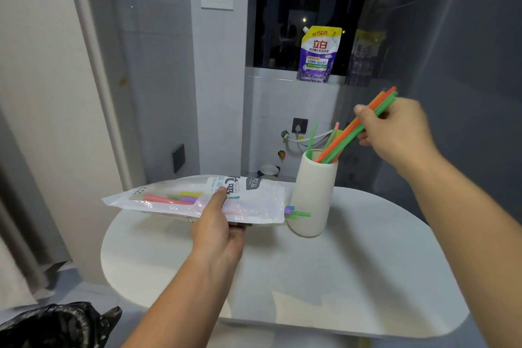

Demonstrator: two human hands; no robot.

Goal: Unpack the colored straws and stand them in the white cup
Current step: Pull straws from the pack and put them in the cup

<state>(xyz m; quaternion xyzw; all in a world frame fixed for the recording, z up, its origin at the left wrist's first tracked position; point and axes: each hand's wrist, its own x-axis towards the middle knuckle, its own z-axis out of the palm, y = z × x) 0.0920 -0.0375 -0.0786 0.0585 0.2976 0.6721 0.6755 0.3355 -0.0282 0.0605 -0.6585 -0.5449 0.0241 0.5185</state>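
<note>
Head view: the right hand has its fingers closed around a bunch of orange and green straws, whose lower ends sit tilted inside the white cup on the white surface. The left hand grips the plastic bag, thumb on top, held above the surface just left of the cup. More straws poke from the bag's open end.

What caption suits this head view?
Right hand lowers straws into white cup; left hand holds the packet.
</note>
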